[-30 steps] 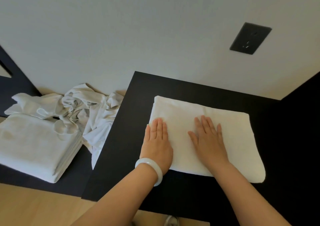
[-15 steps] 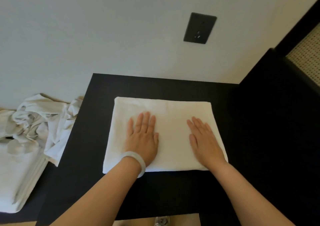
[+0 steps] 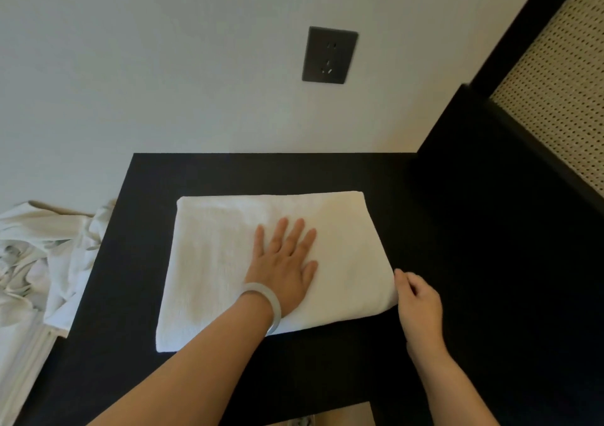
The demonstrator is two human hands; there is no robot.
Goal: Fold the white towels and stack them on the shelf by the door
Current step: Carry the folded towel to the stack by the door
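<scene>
Flat at the middle of the black table [image 3: 327,170], a folded white towel [image 3: 228,262]. On it, over the table's centre, the left hand [image 3: 284,269], palm down, fingers straight and spread, pressing and gripping nothing; pale bangle [image 3: 264,304] on the wrist. Toward the table's right side, the right hand [image 3: 420,301], fingers curled, pinching the towel's near right corner. Off the table's left edge, a crumpled heap of white towels [image 3: 42,246] and, nearer, a folded stack [image 3: 19,353]. Above the table's far edge, a dark wall socket [image 3: 329,54].

Folded towel [image 3: 228,262] on table [image 3: 327,370], crumpled towels [image 3: 39,255] to its left
</scene>
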